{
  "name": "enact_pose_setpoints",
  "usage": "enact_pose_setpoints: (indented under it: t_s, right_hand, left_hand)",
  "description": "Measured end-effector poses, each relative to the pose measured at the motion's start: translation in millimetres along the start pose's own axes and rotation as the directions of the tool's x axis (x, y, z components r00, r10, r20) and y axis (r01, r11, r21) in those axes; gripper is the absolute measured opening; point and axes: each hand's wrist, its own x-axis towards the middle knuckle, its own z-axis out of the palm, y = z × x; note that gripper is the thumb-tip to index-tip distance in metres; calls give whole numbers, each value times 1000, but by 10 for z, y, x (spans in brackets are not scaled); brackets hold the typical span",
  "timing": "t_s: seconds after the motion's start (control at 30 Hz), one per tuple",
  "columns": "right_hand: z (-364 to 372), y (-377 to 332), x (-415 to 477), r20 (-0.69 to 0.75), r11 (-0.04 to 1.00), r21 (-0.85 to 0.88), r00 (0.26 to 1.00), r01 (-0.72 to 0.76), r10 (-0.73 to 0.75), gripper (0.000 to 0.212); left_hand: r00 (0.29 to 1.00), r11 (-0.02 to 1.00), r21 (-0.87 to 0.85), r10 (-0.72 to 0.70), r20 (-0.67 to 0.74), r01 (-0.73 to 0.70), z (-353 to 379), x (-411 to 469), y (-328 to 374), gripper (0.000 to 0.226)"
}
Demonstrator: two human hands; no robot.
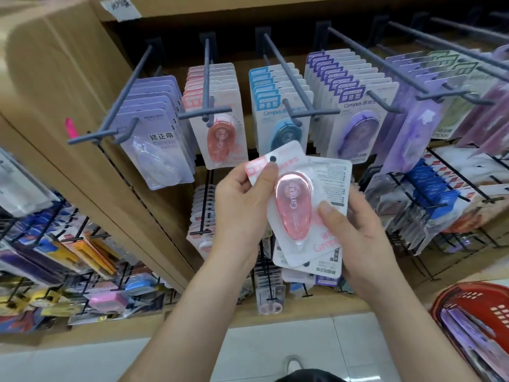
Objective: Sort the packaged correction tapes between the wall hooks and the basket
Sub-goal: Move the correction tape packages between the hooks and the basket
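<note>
My left hand (242,199) pinches the top corner of a pink packaged correction tape (293,205) that lies on top of a small stack of packs (327,186). My right hand (355,230) holds that stack from below, thumb pressed on the pink pack's right edge. Behind the hands, blue wall hooks carry rows of packs: pale lilac (154,133), pink (217,125), blue (278,117) and purple (355,114). The pink hook's tip (205,113) stands just above and left of the held pack. A red basket (451,301) with purple packs inside sits on the floor at lower right.
More hooks with purple packs (454,100) reach out at the upper right. Lower racks of assorted stationery (82,260) fill the left and the right. A cardboard-coloured shelf divider (68,78) runs down the left. The floor below is pale tile (261,343).
</note>
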Motion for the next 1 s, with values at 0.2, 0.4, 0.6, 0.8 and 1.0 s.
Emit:
enact_pose_setpoints:
  t_s: [0.2, 0.4, 0.6, 0.8, 1.0]
  right_hand:
    - [155, -57, -39, 99, 996, 18, 992, -85, 82, 38]
    - [264, -80, -60, 213, 991, -110, 972, -80, 102, 80]
    - [229, 87, -62, 145, 987, 30, 978, -156, 150, 45]
    - [238, 88, -69, 83, 989, -6, 985, -150, 150, 49]
    - [247, -35, -81, 73, 983, -143, 989, -115, 126, 44]
  left_hand:
    - [982, 994, -101, -60, -180, 42, -78, -46, -14, 12]
    - [933, 971, -237, -106, -344, 23, -165, 4, 41, 16]
    - [905, 968, -150, 125, -407, -202, -461, -14, 252, 18]
    - [886, 899, 164, 432, -171, -407, -576, -90, 459, 11]
    - [829, 823, 257, 547, -118, -507, -503, 165, 545, 13]
